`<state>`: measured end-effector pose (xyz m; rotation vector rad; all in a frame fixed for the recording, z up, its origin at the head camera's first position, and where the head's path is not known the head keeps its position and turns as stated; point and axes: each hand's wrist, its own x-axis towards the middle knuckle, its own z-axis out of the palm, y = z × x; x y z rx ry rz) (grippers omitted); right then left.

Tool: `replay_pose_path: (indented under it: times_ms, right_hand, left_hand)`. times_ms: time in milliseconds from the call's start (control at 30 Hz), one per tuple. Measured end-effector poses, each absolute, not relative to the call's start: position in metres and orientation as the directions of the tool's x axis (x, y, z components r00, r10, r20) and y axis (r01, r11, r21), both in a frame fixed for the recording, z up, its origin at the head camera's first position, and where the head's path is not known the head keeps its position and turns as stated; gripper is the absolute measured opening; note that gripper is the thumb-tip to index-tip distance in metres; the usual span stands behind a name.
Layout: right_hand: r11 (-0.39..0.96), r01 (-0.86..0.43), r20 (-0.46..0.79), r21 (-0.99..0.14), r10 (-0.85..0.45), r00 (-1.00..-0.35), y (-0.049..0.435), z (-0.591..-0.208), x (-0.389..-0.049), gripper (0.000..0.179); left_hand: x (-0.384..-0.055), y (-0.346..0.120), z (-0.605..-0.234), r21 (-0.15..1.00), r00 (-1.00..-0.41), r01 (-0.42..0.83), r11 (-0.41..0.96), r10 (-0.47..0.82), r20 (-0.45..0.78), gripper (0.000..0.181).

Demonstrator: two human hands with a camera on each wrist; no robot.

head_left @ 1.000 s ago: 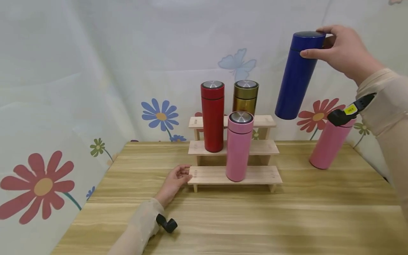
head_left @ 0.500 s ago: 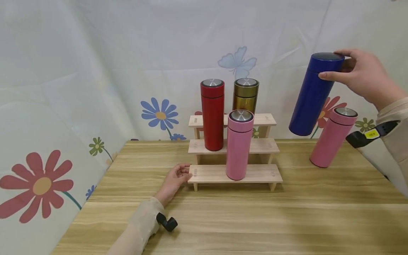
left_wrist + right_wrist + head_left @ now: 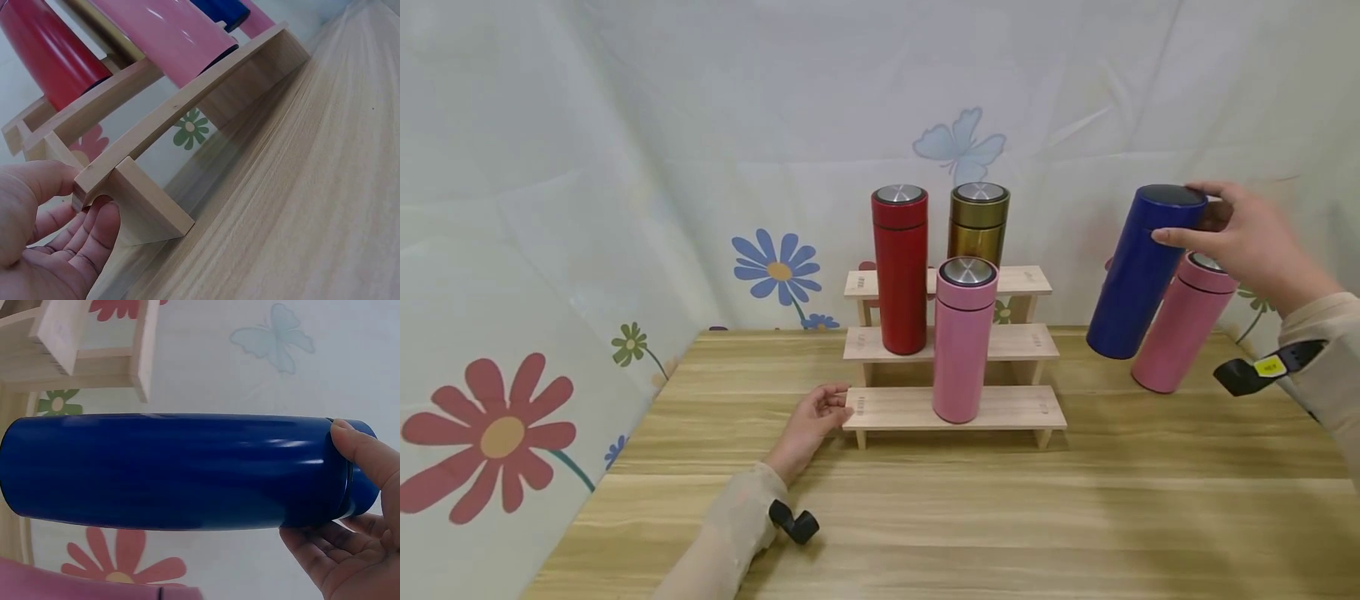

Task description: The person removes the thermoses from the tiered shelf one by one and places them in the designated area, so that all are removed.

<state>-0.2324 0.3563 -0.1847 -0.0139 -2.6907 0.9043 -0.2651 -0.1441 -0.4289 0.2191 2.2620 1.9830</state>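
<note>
Glossy deep-blue cylindrical bottle (image 3: 1142,279): tall and straight-sided, with a matching blue cap, a thin dark seam beneath it and a flat, dark top; pale streaks of light shine on its side near the seam.
Bottle's place: held tilted above the right part of the wood-grain counter (image 3: 925,521), base toward the left; in the head view it partly covers a rose-pink cylindrical bottle with a silvery top (image 3: 1183,333) standing on the counter, and whether the two touch cannot be told.
Right hand (image 3: 1255,237): fingers pinch the blue bottle's upper end, thumb by the seam, the others on the opposite side.
Left hand (image 3: 811,423): fingers curled, pinching the left end of the lowest step of a pale wooden three-step stand (image 3: 887,408).
Stand's load: a light-pink cylindrical bottle (image 3: 962,354) on the lowest step, a red cylindrical bottle (image 3: 902,279) on the middle one, and, behind, a metallic gold cylindrical bottle (image 3: 979,225) with its lower part hidden.
Backdrop: whitish cloth (image 3: 700,100) printed with flowers and a light-blue butterfly (image 3: 960,148).
</note>
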Motion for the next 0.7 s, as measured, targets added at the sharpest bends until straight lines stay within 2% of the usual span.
replay_pose_path:
  times_ms: [333,567,700]
  right_hand:
    - [0.751,-0.106,0.239,-0.651,0.071,-0.968,0.356,-0.225,-0.236,0.089]
    - [0.763,-0.096,0.222,-0.639,0.063,-0.973,0.355,-0.248,-0.238,0.093]
    - [0.765,-0.077,0.200,-0.640,0.069,-0.977,0.355,-0.256,-0.241,0.097]
  left_hand:
    - [-0.264,-0.144,-0.429,0.992,-0.982,0.032,0.120,0.189,0.009,0.043]
    - [-0.262,-0.146,-0.433,0.989,-0.967,0.131,0.071,0.229,0.112,0.042]
    - [-0.261,-0.145,-0.430,0.993,-0.977,0.079,0.089,0.207,0.059,0.043]
